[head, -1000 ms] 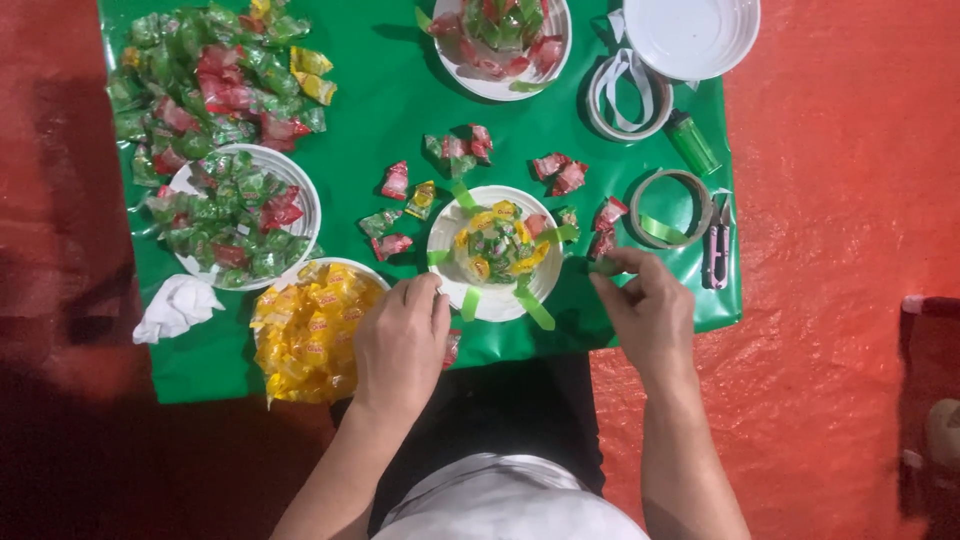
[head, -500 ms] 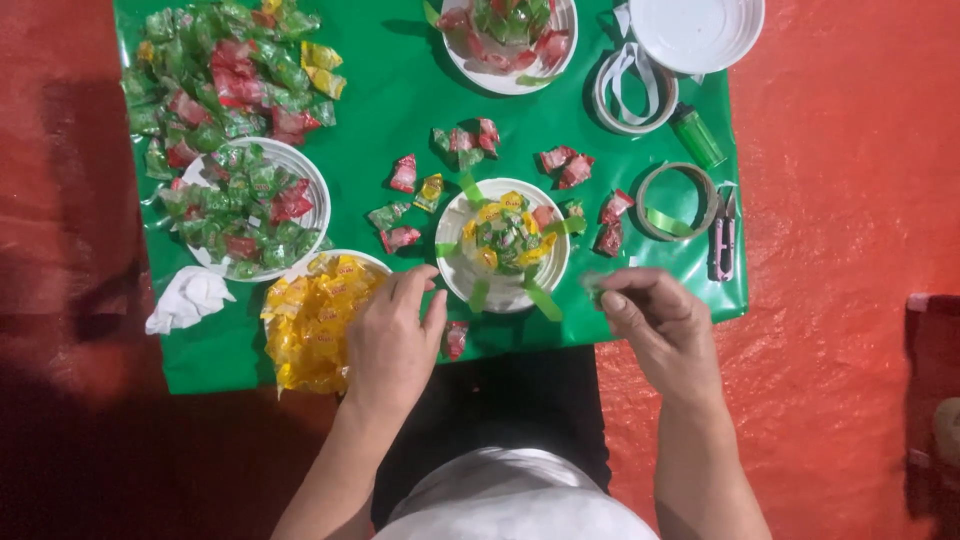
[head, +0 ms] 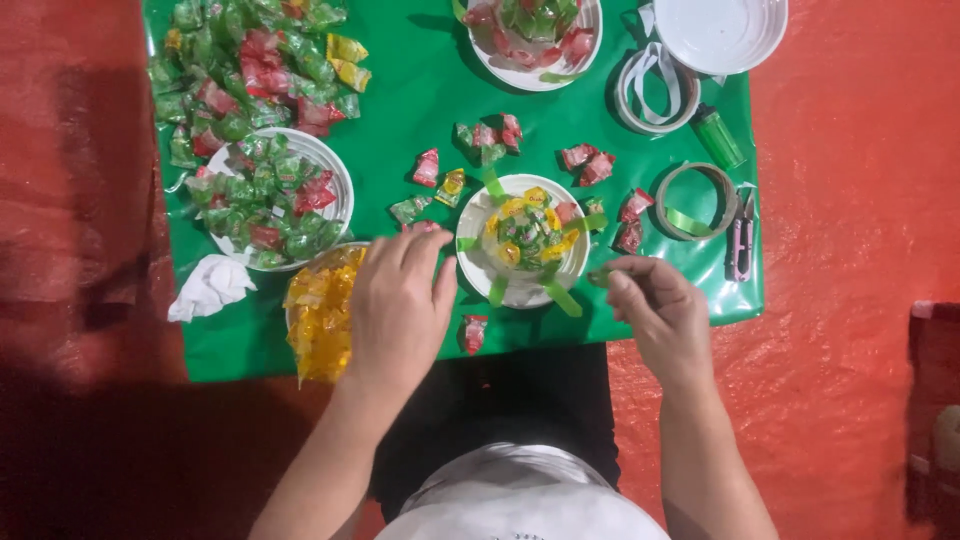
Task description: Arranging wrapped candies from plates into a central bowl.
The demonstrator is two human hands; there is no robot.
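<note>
A small white plate (head: 478,268) sits near the front of the green mat (head: 400,110), filled with yellow, green and red wrapped candies and ringed by green tape strips. My left hand (head: 398,305) lies palm down just left of this plate, fingers over a red candy (head: 420,227); whether it grips it is hidden. My right hand (head: 655,305) is to the plate's right, fingers pinched on a short green tape strip (head: 598,274). Loose wrapped candies (head: 590,165) lie around the plate.
A plate of green and red candies (head: 340,175) and a heap of more candies (head: 250,70) sit at left, yellow candies (head: 320,310) by my left wrist. Tape rolls (head: 700,200), a green lighter (head: 718,135), small snips (head: 740,245), white plates (head: 720,35) and crumpled tissue (head: 208,287) lie around.
My left hand has shifted slightly up and left toward the red candy beside the plate. My right hand has drawn in closer to the plate's right edge, still pinching the strip.
</note>
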